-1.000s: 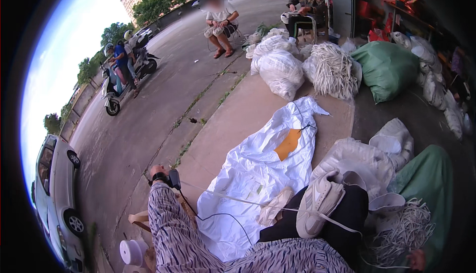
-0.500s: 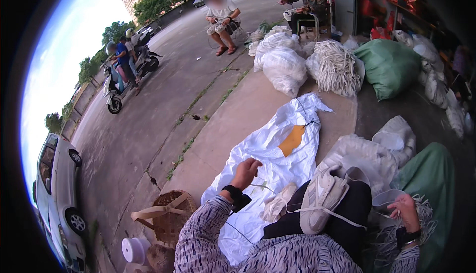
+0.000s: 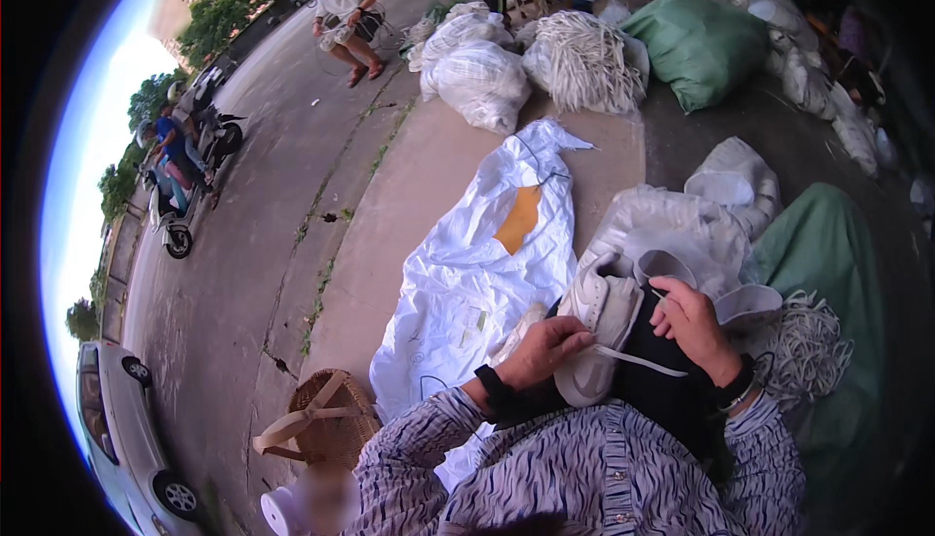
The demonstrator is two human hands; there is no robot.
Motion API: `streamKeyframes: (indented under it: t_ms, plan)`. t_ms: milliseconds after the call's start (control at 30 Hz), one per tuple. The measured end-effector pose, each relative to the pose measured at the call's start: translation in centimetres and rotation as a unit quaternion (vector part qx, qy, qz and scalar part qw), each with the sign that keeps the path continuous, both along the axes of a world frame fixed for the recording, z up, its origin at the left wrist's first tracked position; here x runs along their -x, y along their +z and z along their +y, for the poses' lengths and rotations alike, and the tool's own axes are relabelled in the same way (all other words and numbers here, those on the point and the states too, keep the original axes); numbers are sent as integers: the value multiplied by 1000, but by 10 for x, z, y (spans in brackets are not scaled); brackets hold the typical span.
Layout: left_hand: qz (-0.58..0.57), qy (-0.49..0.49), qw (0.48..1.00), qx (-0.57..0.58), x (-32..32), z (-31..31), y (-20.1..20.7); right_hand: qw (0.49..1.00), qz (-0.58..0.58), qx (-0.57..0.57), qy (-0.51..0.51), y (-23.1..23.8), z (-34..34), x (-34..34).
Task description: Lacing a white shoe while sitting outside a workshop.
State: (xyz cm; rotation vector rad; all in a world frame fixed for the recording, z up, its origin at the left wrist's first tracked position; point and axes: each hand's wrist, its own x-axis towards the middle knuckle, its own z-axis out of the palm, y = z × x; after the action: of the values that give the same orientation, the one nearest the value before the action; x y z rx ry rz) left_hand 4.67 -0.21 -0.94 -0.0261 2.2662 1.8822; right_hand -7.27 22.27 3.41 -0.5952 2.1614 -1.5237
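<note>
At the lower left of the frame a silver car (image 3: 136,429) stands on the pavement, with a white scooter (image 3: 175,229) above it. Further right, low in the frame, a wicker basket (image 3: 336,439) sits near the person's left sleeve, and a crumpled white sheet (image 3: 438,288) spreads across the ground at the centre, with an orange-yellow patch (image 3: 519,219) on it. The left hand (image 3: 545,349), a moment ago raised over that sheet with its fingers loose, is now against the pale shoe (image 3: 606,317), its fingers drawn together on the white lace (image 3: 643,362), whose loose end trails off to the right. The shoe rests on the person's dark-clad lap, just right of centre in the lower half, toe toward the wearer. The right hand (image 3: 693,327), which was down by the lace heap, has come up to the shoe's right side; its fingers are bent around a thin pale strand, but I cannot tell whether they grip it. So the hands, spread wide before, now meet at one shoe, and the work appears gathered at its lacing. Right of them lie the tangled heap of laces (image 3: 806,349) and, behind it, a green sack (image 3: 823,234).
</note>
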Motion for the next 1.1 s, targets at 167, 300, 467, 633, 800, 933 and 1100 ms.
streamKeyframes:
  t_ms: [167,300,467,633,800,933,1100]
  plan:
    - [-56,75,992,-89,4,7,-8,996,-47,-72,34,-23,5,-35]
    - [-63,33,994,-87,6,5,-2,986,74,-137,64,-17,7,-46]
    - [-86,20,994,-71,5,2,-2,979,-99,-175,44,-17,2,-42]
    - [-66,16,991,-118,3,1,-3,963,138,-224,57,-37,-6,-44]
    - [-83,29,994,-67,0,2,-1,958,136,-242,73,-45,-4,-45]
    - [-81,35,994,-68,1,0,-3,963,166,-200,77,-42,-5,-46]
    - [-110,36,992,-52,3,-3,-2,978,13,-201,59,-32,-8,-40]
